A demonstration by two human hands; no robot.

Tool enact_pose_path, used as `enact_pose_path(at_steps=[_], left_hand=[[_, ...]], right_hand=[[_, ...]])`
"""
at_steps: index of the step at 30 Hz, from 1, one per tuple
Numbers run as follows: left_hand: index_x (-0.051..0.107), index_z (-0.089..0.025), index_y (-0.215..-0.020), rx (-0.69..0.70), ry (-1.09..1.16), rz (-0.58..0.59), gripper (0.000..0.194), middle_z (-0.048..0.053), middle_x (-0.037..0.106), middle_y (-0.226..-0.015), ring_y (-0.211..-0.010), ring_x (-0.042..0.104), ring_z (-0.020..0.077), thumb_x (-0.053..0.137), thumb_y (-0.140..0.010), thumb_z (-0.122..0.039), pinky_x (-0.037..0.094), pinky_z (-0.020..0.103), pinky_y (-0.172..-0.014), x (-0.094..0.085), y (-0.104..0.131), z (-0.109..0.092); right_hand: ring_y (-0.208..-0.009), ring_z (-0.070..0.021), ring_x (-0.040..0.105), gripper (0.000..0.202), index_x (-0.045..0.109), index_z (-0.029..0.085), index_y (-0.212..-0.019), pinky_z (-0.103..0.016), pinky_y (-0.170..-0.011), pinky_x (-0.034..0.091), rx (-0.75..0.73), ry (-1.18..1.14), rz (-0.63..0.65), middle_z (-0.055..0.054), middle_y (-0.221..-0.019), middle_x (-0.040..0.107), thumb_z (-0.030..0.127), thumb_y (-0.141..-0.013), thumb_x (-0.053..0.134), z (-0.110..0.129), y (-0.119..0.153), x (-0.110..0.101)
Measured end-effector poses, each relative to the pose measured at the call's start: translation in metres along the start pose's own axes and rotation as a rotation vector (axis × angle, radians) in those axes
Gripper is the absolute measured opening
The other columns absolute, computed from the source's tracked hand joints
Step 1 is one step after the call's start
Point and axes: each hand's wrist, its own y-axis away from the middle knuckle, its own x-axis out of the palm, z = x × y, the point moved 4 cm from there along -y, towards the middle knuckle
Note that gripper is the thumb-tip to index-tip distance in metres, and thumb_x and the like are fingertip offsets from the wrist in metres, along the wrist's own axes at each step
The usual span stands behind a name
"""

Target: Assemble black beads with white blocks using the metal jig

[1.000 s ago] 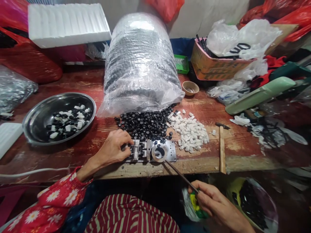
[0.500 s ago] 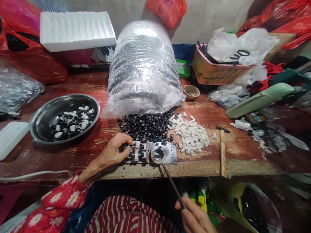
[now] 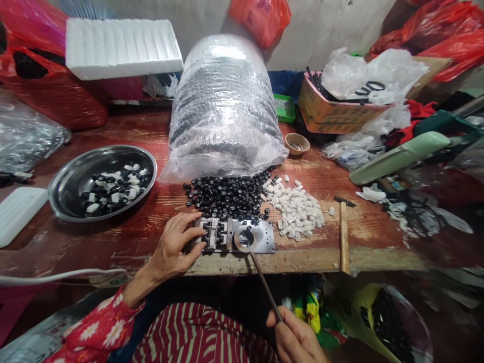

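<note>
My left hand point(image 3: 174, 247) rests at the left end of a metal fixture point(image 3: 267, 237), fingers apart and fingertips against its edge. White and black parts point(image 3: 214, 233) sit in rows on that end. A metal ring point(image 3: 245, 238) lies on the fixture's right half. My right hand point(image 3: 297, 335), below the table edge, grips a thin dark rod point(image 3: 266, 287) whose far end meets the ring's near side. Behind the fixture is a pile of black round pieces point(image 3: 227, 196), with a pile of white pieces point(image 3: 298, 209) to its right.
A steel bowl point(image 3: 60, 194) of mixed parts stands left. A hammer point(image 3: 344, 237) lies right, near the table edge. A large plastic-wrapped bundle point(image 3: 227, 106) stands behind the piles, a small brown bowl point(image 3: 297, 144) beside it. An orange box point(image 3: 333, 116) stands back right.
My left fingers have spread along the fixture's left end, where they were curled with thumb and index near the parts. My right hand and the rod have shifted slightly left.
</note>
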Motion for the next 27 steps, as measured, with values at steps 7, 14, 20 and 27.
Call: enact_pose_path(at_steps=[7,14,20,27], left_hand=[[0.065,-0.022,-0.104,0.065,0.001,-0.028,0.017,0.011,0.070,-0.129,-0.125,0.061,0.0297,0.067,-0.087,-0.016,0.049,0.053,-0.107,-0.005,-0.016,-0.007],[0.068,-0.024,-0.093,0.136,-0.106,0.095,0.014,0.007,0.072,-0.128,-0.126,0.060,0.0300,0.065,-0.084,-0.014,0.043,0.057,-0.115,-0.006,-0.026,-0.015],[0.067,-0.023,-0.091,0.059,-0.092,0.153,0.009,0.007,0.069,-0.134,-0.131,0.055,0.0304,0.063,-0.087,-0.017,0.045,0.054,-0.111,-0.004,-0.024,-0.011],[0.067,-0.023,-0.089,-0.065,-0.019,0.167,0.007,0.008,0.066,-0.135,-0.131,0.053,0.0294,0.061,-0.090,-0.019,0.048,0.051,-0.110,-0.004,-0.023,-0.011]], right_hand=[[-0.047,-0.0066,0.019,0.063,0.060,0.022,-0.108,-0.019,-0.044,0.010,0.000,0.030,-0.028,0.012,-0.056,0.026,0.083,-0.092,0.059,-0.004,0.000,-0.016],[-0.040,-0.0039,0.019,0.058,0.059,0.021,-0.115,-0.017,-0.037,0.017,0.043,0.154,0.076,0.012,-0.057,0.036,0.077,-0.100,0.053,0.018,0.000,-0.050],[-0.037,-0.0033,0.021,0.063,0.059,0.020,-0.116,-0.016,-0.035,0.019,0.036,0.198,0.072,0.012,-0.056,0.040,0.080,-0.098,0.053,0.028,-0.001,-0.060],[-0.035,-0.0032,0.021,0.062,0.059,0.020,-0.117,-0.015,-0.034,0.023,0.053,0.189,0.098,0.013,-0.055,0.040,0.078,-0.099,0.053,0.018,-0.004,-0.062]])
